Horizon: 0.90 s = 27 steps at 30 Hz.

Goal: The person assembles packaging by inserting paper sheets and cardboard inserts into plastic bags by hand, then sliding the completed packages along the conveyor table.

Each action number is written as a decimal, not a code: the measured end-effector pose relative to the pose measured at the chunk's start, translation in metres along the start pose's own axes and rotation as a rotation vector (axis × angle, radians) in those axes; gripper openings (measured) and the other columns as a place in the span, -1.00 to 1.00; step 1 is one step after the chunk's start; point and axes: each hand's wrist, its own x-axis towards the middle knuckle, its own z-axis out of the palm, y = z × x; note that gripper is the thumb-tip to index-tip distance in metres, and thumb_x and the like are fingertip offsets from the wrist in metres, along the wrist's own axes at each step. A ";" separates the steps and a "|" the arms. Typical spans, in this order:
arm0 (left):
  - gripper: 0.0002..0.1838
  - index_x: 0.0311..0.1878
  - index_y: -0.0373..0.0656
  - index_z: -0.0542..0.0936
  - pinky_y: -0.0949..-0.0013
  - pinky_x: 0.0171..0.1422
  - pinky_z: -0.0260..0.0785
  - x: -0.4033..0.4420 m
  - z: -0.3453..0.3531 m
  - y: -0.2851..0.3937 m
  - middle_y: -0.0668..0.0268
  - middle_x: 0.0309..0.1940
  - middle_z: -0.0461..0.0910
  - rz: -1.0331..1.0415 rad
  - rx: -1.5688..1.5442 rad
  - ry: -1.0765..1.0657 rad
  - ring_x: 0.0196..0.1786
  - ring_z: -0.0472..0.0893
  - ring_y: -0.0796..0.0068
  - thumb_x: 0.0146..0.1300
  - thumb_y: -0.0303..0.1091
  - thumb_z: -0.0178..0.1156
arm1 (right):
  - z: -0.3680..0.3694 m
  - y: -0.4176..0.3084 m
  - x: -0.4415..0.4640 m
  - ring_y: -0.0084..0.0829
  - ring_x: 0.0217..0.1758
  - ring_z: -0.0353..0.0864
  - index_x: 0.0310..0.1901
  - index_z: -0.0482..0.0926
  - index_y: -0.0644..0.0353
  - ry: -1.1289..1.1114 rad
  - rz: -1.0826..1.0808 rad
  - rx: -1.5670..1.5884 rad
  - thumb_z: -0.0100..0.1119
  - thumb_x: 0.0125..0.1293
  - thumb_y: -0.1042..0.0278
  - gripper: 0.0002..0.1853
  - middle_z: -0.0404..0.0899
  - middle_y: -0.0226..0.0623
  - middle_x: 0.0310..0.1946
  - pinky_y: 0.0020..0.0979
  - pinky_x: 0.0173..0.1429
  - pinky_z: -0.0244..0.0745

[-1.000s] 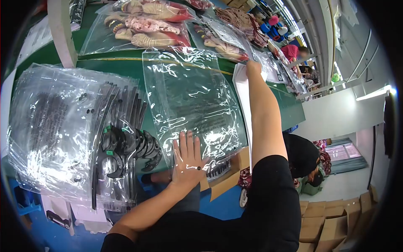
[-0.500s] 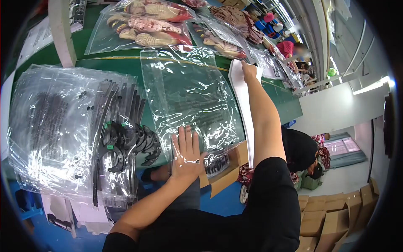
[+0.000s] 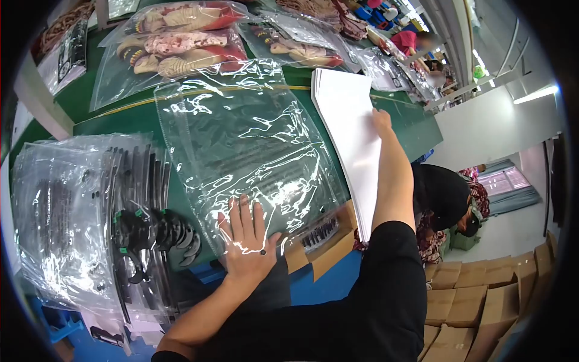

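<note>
My left hand (image 3: 248, 241) is spread flat at the near end of a large clear plastic bag (image 3: 235, 139). Glints of film cross its fingers, so at least one layer appears to lie over it. Faint dark print shows through the bag. My right hand (image 3: 381, 123) grips the right edge of a stack of white paper sheets (image 3: 344, 120), just right of the bag; its fingertips are partly hidden. Several clear bags (image 3: 60, 211) lie stacked to the left, with black curved plastic pieces (image 3: 151, 232) along their right side.
Bagged props (image 3: 187, 45) with red and flesh-toned parts lie across the green table (image 3: 410, 117). An open carton (image 3: 335, 247) stands below the table edge. Cardboard boxes (image 3: 464, 301) fill the lower right. A person in black (image 3: 443, 193) is close on the right; others work farther back.
The view has shifted. My right hand has come down the paper's edge, and the stack now shows more of its white face. My left hand stays flat at the bag.
</note>
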 end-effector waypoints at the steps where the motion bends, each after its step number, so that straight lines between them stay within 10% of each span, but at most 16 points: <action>1: -0.18 0.38 -0.41 0.38 -0.34 0.59 -0.20 0.000 0.001 0.000 -0.22 0.47 0.20 0.003 0.004 0.005 0.56 0.09 -0.29 0.19 0.01 0.29 | 0.000 0.004 -0.004 0.05 0.34 0.49 0.30 0.50 0.34 -0.015 0.003 0.005 0.09 0.35 -0.17 -0.27 0.51 0.14 0.28 -0.22 0.38 0.37; 11: -0.19 0.36 -0.45 0.38 -0.36 0.58 -0.19 0.002 -0.004 0.006 -0.24 0.46 0.21 -0.006 0.058 -0.033 0.55 0.10 -0.33 0.15 -0.08 0.33 | -0.023 -0.010 -0.030 0.20 0.29 0.49 -0.03 0.66 0.50 -0.087 0.125 0.076 -0.12 0.44 -0.31 -0.20 0.57 0.32 0.10 -0.08 0.38 0.34; 27: -0.19 0.37 -0.42 0.37 -0.31 0.61 -0.20 0.001 -0.001 0.007 -0.22 0.47 0.20 0.005 0.110 0.022 0.57 0.08 -0.29 0.19 -0.02 0.31 | -0.009 -0.020 -0.067 0.18 0.33 0.47 0.19 0.52 0.48 -0.088 -0.070 -0.196 -0.24 0.50 -0.23 -0.23 0.52 0.22 0.22 0.02 0.40 0.32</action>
